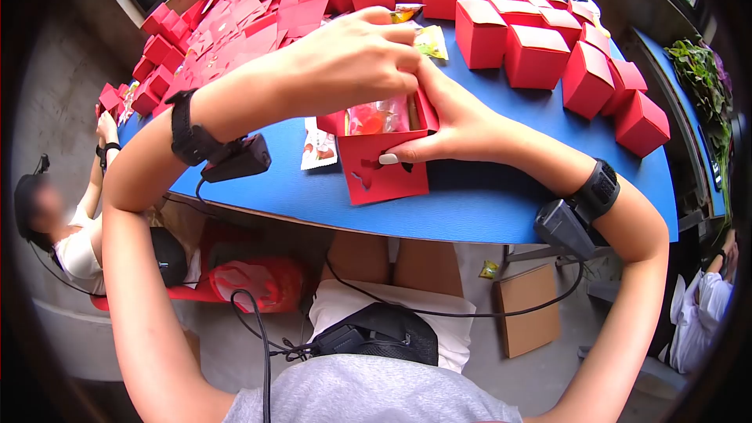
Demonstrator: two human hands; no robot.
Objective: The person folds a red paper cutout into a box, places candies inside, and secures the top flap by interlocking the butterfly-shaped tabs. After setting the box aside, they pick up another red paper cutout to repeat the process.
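An open red gift box point(388, 180) stands in front of me with its front flap hanging down toward the table edge. My right hand point(458, 125) grips its right side, the thumb pressed on the front and the fingers behind. Wrapped sweets point(376, 117) in clear and pinkish packaging lie inside the box. Over the opening is my left hand point(364, 55), fingers curled together; whatever they hold, if anything, is hidden. A yellow-green packet point(431, 43) lies just beyond my hands. To the left of the box is a white printed packet point(319, 145).
Closed red boxes point(536, 55) stand in rows at the right and back of the blue table point(501, 211). Flat red box blanks point(243, 27) are heaped at the left. Another person point(74, 235) sits at the far left. A cable point(470, 315) hangs across my lap.
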